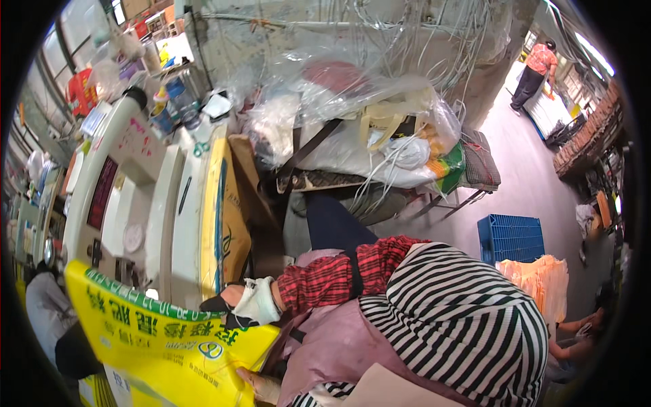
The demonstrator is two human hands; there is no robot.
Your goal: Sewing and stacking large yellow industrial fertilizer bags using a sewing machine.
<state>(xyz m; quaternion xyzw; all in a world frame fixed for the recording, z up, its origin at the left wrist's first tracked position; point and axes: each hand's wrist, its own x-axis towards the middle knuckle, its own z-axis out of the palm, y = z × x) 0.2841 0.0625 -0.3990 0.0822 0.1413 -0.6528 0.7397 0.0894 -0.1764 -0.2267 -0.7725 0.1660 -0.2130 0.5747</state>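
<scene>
A yellow printed sack (156, 339) with a green band along its upper edge spreads across the lower left. My right hand (247, 304), in a dark fingered covering with white cloth round the wrist, grips the sack's green-banded edge. A red-and-black checked sleeve covers that forearm. Lower down, my left hand (261, 386) pinches the sack's right side, its fingers partly hidden. Beyond the sack stands a pale industrial sewing machine (135, 149), its base close to my right fingertips. A pink apron (325, 359) lies over my lap.
Yellow sacks (215, 197) stand along the machine table, near teal scissors (200, 148) and a dark pen (184, 195). Plastic-wrapped goods (366, 129) fill a bench ahead. A blue crate (512, 237) and orange sheets (539, 278) stand right. Two other people are there, one far off.
</scene>
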